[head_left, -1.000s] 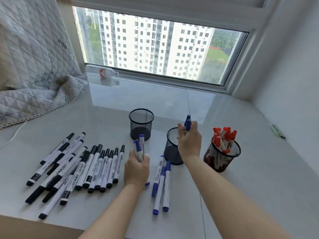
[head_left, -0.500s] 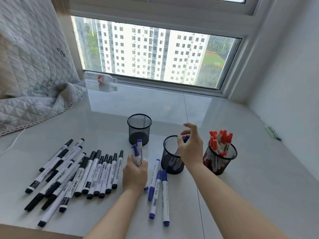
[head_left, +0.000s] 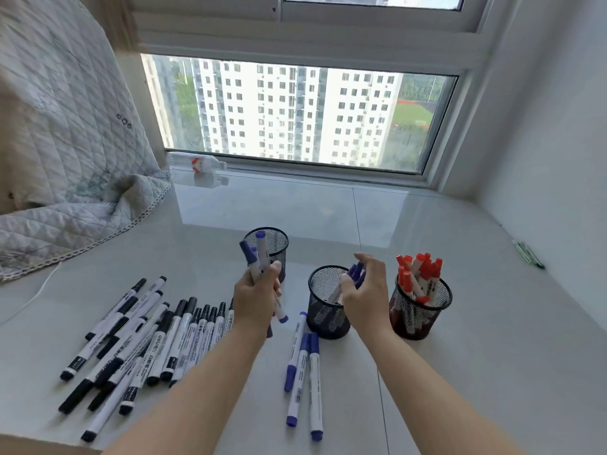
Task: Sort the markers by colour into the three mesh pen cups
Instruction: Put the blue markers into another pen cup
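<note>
Blue-capped markers [head_left: 257,257] are gripped in a bundle by the left hand [head_left: 254,298], fingers curled round their barrels, caps pointing up and away in front of the far mesh cup [head_left: 274,247]. That cup is partly hidden by the bundle, and its contents cannot be made out. The right hand [head_left: 366,295] is held over the rim of the middle mesh cup [head_left: 323,310], with its fingers loosely spread; blue markers [head_left: 356,274] are seen just beside its fingertips at the cup's mouth, and whether any is pinched cannot be told. The red markers [head_left: 417,270] are stood upright in the right mesh cup [head_left: 423,310], just beside the right hand. Three more blue markers [head_left: 303,369] are laid on the glossy white sill [head_left: 476,356] between the two forearms, near the middle cup's base. A loose heap of black markers [head_left: 144,339] is spread to the left of the left forearm. A quilted blanket [head_left: 65,142] is draped at the far left, and a plastic bottle [head_left: 200,164] is laid by the window [head_left: 295,113].
</note>
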The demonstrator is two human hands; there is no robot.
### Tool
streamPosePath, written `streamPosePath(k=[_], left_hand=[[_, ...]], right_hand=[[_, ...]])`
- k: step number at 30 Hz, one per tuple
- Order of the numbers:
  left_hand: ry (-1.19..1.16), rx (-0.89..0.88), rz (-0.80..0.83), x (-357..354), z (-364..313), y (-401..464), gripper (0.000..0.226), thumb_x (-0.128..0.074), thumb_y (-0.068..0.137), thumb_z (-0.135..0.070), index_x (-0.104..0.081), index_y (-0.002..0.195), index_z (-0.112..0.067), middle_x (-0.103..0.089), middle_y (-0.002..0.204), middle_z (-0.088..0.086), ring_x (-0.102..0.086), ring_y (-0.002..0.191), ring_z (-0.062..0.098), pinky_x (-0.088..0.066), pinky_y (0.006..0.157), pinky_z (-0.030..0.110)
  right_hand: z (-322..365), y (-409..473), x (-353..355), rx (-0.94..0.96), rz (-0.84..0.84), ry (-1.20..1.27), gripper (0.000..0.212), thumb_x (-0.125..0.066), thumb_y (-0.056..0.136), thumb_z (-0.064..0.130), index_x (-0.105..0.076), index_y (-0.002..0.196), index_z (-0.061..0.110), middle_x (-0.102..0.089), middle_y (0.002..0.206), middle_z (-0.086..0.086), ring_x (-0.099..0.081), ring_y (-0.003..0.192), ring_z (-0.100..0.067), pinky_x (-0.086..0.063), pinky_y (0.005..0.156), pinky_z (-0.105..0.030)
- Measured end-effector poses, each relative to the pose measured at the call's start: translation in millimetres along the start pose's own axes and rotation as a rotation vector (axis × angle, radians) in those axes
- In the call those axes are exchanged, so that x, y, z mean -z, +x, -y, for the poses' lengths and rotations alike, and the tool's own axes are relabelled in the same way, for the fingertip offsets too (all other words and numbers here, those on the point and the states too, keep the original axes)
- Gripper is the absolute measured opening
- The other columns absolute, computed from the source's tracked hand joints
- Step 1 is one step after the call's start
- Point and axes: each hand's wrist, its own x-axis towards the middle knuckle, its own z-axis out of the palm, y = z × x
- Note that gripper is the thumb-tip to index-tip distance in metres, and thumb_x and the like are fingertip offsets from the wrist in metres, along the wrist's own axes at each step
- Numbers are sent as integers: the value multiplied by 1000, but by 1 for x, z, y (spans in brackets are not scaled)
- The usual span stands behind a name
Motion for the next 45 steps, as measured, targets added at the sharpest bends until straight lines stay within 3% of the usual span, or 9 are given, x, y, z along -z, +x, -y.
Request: streamPosePath(k=[5, 13, 17, 22, 26, 31, 37, 41, 45], left_hand=[[-154, 4, 156, -38, -35, 19, 21, -55, 90, -23, -52, 71, -17, -55, 51, -7, -52, 47, 7, -42, 55, 25], [-126, 30, 241, -77, -3, 26, 11, -51, 92, -30, -57, 87, -21, -72, 77, -9, -64, 85, 8, -45, 75, 26], [-164, 84, 252, -79, 12, 24, 12, -50, 93, -33, -54, 87, -24, -74, 86, -8, -65, 86, 5, -46, 69, 22], [89, 70, 256, -72, 32, 20, 20, -54, 91, -30, -69, 98, -18, -62, 81, -6, -54, 75, 9, -44, 70, 25], [277, 36, 257, -69, 34, 23, 13, -59, 89, -21, -69, 95, -16, -60, 72, -1, -54, 70, 17, -49, 73, 40], [423, 8, 310, -63, 31, 24, 10, -63, 85, -22, -67, 82, -13, -66, 79, 9, -62, 86, 36, -49, 87, 52], [497, 21, 469, -45, 26, 27, 24, -67, 64, -46, -62, 79, -27, -63, 85, -2, -60, 96, 20, -45, 94, 38], [560, 13, 516, -37, 26, 26, 9, -65, 81, -34, -59, 88, -35, -65, 94, -4, -60, 97, 15, -43, 84, 26], [573, -24, 486, -37, 28, 17, 11, -57, 89, -28, -54, 93, -38, -60, 86, -17, -55, 86, 3, -38, 76, 19]], right_hand=[[-9, -9, 3, -129, 46, 102, 42, -54, 89, 14, -41, 127, 23, -47, 100, 23, -44, 85, 23, -32, 65, 8], [-12, -16, 11, -144, 132, 56, 44, -47, 91, 16, -37, 132, 29, -55, 111, 8, -54, 99, -9, -43, 82, -25], [-15, -18, 10, -147, 118, 70, 39, -42, 93, 16, -38, 128, 32, -57, 104, 14, -55, 90, 2, -41, 71, -12], [-12, -17, 9, -120, 81, 44, 36, -39, 94, 14, -40, 127, 30, -58, 111, 6, -58, 97, -13, -48, 80, -29], [-4, -21, 8, -99, 18, -6, 38, -46, 94, 21, -40, 132, 24, -46, 111, 12, -45, 107, -9, -38, 91, -25], [4, -66, 1, 101, -245, -134, 19, -58, 85, 17, -49, 97, 28, -44, 88, 16, -44, 83, -6, -37, 68, -16], [-13, -99, -22, -168, 204, -428, 29, -51, 87, 42, -47, 108, 22, -45, 106, 5, -46, 101, -14, -39, 77, -22], [-7, -95, -40, -360, 316, -622, 59, -45, 81, 60, -40, 117, 14, -42, 115, -3, -47, 107, -22, -42, 79, -32], [-6, -94, -49, -338, 313, -758, 60, -44, 83, 58, -38, 120, 11, -41, 121, -5, -46, 110, -22, -42, 83, -33]])
